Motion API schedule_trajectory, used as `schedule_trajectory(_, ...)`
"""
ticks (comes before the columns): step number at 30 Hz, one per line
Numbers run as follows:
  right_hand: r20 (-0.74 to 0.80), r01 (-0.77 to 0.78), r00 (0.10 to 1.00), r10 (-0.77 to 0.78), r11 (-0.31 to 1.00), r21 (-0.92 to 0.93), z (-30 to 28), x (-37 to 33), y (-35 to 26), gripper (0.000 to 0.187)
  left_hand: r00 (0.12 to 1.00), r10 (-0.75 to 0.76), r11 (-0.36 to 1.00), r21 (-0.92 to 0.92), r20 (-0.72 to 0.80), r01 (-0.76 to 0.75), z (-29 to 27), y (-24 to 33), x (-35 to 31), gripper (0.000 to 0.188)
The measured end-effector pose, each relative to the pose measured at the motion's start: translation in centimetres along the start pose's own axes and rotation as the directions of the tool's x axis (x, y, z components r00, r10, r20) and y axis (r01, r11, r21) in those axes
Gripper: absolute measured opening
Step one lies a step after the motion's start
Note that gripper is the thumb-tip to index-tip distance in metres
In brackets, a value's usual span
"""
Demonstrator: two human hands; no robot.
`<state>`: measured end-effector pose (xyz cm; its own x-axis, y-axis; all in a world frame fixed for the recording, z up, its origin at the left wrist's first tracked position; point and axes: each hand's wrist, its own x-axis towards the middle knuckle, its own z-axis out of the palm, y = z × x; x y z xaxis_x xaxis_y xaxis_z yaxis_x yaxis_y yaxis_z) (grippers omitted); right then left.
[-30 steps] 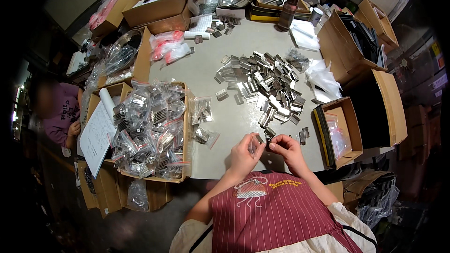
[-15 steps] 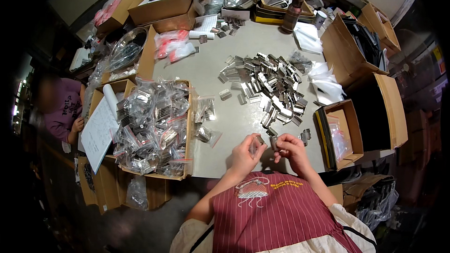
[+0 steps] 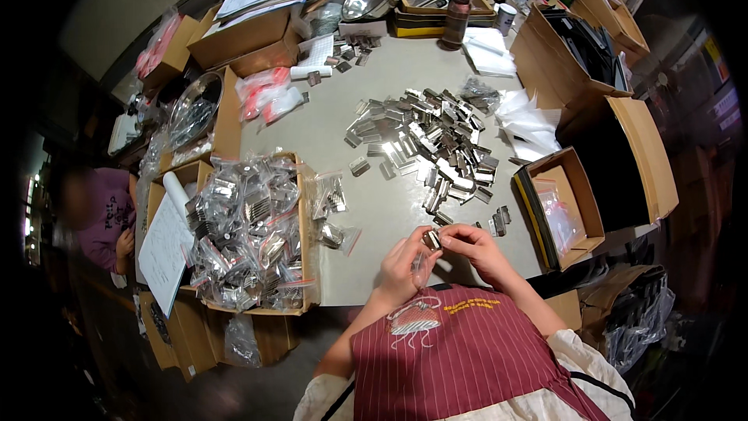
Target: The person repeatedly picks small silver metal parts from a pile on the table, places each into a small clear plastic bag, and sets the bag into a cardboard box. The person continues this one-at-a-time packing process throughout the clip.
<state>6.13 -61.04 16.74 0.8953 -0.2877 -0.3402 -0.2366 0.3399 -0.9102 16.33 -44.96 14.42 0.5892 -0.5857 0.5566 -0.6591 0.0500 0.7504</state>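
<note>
Just beyond the table's near edge, my left hand (image 3: 399, 271) is closed round a small clear plastic bag (image 3: 421, 271). A shiny metal bracket (image 3: 432, 239) shows at the top of that hand. My right hand (image 3: 477, 251) meets it there, thumb and fingers pinched on the bracket; whether it is partly inside the bag I cannot tell. Farther out lies a loose pile of bent metal brackets (image 3: 444, 136). A few more brackets (image 3: 499, 221) lie to the right of my hands. To the left, two filled zip bags (image 3: 340, 237) rest on the table.
A cardboard box (image 3: 305, 261) heaped with filled bags stands at left, with a written sheet (image 3: 162, 253) on its side. At right are a small box of empty bags (image 3: 596, 222), white sheets (image 3: 528, 121) and larger cartons. A bottle (image 3: 456, 19) stands far back; a person (image 3: 109, 206) is at far left.
My right hand has moved left to my left hand, bringing its bracket to the bag. My hands were apart before. The whole view has shifted slightly.
</note>
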Motion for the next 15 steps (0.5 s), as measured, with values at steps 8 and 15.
schedule_trajectory(8, 0.013, -0.167, 0.985, 0.170, 0.950, 0.265, -0.8, 0.7, 3.0, 0.017, 0.984, -0.139, 0.987, 0.098, 0.114, 0.128, 0.5, 0.1, -0.2, 0.041)
schedule_trajectory(15, 0.066, -0.057, 0.996, 0.055, 0.998, 0.022, -2.2, 1.2, 5.2, 0.017, 0.950, -0.231, 0.973, 0.023, 0.212, 0.231, 0.2, 0.3, 0.0, 0.036)
